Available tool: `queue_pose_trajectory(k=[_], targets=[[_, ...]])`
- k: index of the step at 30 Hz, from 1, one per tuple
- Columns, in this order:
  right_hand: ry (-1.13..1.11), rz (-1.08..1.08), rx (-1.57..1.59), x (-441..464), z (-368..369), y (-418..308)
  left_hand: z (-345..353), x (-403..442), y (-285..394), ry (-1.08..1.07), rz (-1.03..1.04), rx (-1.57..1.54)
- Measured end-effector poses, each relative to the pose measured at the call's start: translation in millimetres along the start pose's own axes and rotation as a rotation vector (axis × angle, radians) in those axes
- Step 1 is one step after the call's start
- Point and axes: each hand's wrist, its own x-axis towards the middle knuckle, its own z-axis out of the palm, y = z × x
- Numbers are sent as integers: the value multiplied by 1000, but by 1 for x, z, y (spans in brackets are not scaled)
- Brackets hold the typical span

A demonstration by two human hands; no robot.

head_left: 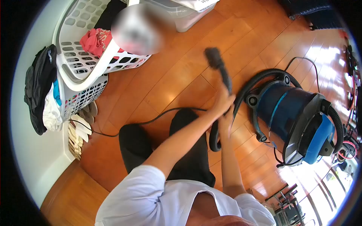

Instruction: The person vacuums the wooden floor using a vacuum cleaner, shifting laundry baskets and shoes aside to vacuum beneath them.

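White shirt [139,192] up close, and it's left hand [225,101] and right hand [226,119], together, clamped around the black vacuum hose [225,78], nozzle [213,58] raised above the wooden floor [177,79]! Blue drum vacuum [275,109] sits right beside; white laundry baskets [81,86] crowd the floor's wall-side edge.

The wood floor [169,81] is glossy — the vacuum hose [253,81] ribbed, matt plastic, the laundry basket [104,57] smooth plastic.
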Motion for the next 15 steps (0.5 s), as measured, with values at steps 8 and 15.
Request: queue_pose_trajectory(k=[8,15], targets=[[35,-211,45,88,18,-73,-5,125,7,-321,-358,-135],[-499,-155,-170,-56,18,-48,-109,-53,11,261,-472,-645]])
